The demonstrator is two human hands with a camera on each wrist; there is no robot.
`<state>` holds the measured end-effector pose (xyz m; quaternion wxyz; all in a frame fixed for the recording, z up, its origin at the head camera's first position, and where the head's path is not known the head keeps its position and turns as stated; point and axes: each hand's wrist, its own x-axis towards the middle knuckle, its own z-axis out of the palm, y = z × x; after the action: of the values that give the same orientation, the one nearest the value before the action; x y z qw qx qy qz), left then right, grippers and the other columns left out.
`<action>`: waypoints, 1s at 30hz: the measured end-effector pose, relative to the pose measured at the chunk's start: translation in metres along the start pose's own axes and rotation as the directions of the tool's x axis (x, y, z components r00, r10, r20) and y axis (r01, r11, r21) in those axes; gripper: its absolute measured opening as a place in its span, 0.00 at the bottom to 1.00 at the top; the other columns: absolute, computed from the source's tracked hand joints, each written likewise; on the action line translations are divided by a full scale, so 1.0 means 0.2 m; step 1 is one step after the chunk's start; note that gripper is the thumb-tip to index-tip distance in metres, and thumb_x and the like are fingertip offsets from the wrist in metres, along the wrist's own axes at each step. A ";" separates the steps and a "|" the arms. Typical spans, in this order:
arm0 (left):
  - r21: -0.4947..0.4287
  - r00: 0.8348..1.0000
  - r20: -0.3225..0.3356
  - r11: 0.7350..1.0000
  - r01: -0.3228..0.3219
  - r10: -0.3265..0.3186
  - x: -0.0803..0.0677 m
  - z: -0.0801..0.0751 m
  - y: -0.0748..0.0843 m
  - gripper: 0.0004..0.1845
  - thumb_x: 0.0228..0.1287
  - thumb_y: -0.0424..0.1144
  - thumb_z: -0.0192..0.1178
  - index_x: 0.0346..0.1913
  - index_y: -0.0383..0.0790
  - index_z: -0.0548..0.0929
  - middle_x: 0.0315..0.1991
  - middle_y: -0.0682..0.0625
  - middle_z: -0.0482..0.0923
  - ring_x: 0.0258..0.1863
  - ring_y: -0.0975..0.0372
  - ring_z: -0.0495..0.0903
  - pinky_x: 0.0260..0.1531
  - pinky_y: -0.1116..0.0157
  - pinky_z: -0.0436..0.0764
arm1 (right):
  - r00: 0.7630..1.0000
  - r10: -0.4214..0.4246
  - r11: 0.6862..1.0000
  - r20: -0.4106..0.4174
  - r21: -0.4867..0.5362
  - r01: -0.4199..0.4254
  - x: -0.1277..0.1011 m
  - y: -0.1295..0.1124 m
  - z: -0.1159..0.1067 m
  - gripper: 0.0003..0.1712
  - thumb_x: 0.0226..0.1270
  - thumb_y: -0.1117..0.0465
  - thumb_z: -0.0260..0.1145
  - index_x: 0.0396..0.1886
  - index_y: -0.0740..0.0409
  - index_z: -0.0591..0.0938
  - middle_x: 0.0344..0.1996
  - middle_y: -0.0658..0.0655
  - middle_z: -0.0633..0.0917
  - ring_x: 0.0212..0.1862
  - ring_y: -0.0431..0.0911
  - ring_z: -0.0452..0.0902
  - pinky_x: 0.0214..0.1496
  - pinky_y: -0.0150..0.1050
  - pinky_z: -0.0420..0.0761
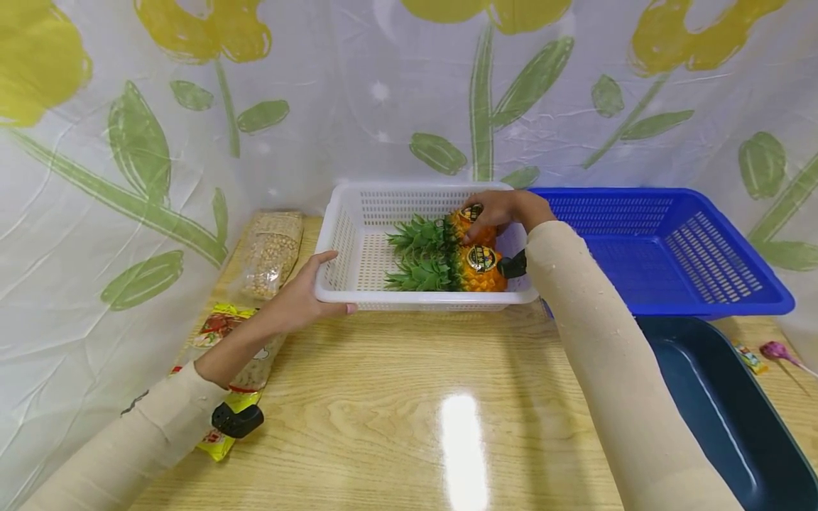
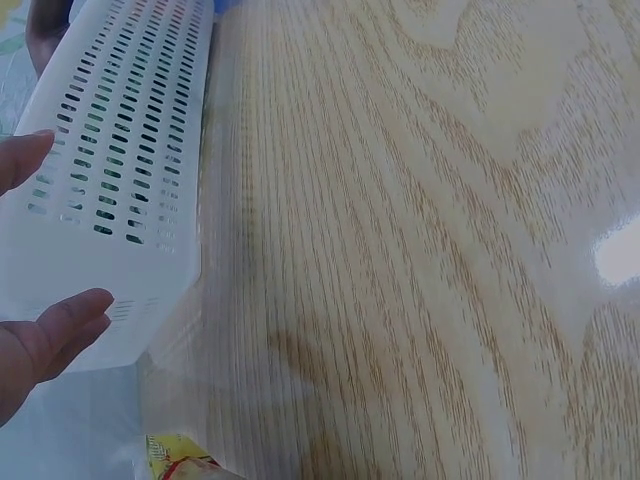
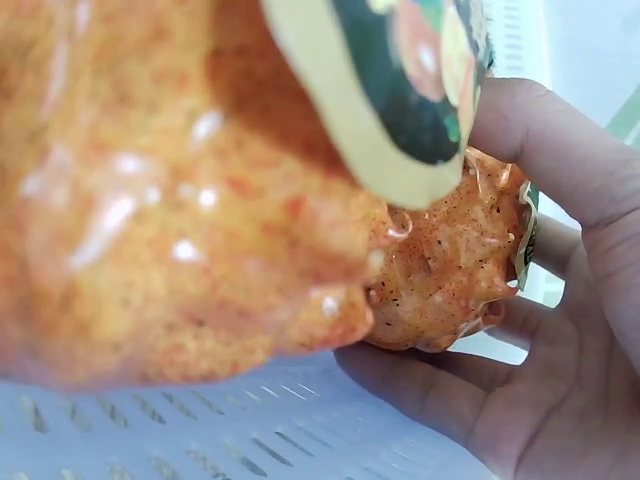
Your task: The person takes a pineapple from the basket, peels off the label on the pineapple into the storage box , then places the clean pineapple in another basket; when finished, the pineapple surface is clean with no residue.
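Inside white basket (image 1: 358, 213) on counter (image 1: 409, 397): two pineapples; right hand (image 1: 505, 207) wrapped far pineapple (image 1: 469, 226), near pineapple (image 1: 476, 268) touching it. Left hand (image 1: 300, 298) steadied corner, fingers straight. Risk: glossy skin slipping, possibly loose grip; crown snagging neighbour.

Head view: from above and behind the arms, looking forward and down onto the white basket (image 1: 358, 245). Left wrist view: very near the basket's front wall (image 2: 120, 170), low over the table (image 2: 420, 250). Right wrist view: inside the basket (image 3: 200, 430), almost touching a pineapple (image 3: 170, 200). Shared everywhere: the basket.
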<state>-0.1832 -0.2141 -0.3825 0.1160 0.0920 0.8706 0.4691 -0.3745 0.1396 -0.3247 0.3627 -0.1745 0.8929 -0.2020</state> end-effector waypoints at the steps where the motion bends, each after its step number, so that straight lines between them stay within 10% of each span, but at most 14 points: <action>1: -0.001 1.000 -0.002 1.000 0.000 0.000 0.00 0.00 0.00 0.60 0.57 0.43 0.75 0.80 0.37 0.42 0.73 0.30 0.57 0.67 0.39 0.69 0.63 0.44 0.72 | 1.000 0.003 1.000 0.000 -0.003 -0.003 0.00 0.00 0.00 0.51 0.65 0.50 0.72 0.81 0.50 0.54 0.80 0.62 0.50 0.74 0.59 0.61 0.64 0.52 0.78; 30: -0.051 1.000 0.020 0.999 -0.019 0.020 0.02 -0.01 -0.02 0.61 0.56 0.39 0.75 0.80 0.36 0.40 0.72 0.29 0.59 0.65 0.39 0.72 0.63 0.43 0.73 | 1.000 0.003 0.997 0.011 -0.079 -0.002 0.06 -0.06 0.02 0.52 0.65 0.46 0.70 0.82 0.40 0.52 0.81 0.59 0.44 0.73 0.63 0.61 0.57 0.58 0.81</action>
<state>-0.1878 -0.2156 -0.3854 0.1226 0.1021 0.8563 0.4912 -0.3769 0.1233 -0.3290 0.3608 -0.1886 0.8983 -0.1652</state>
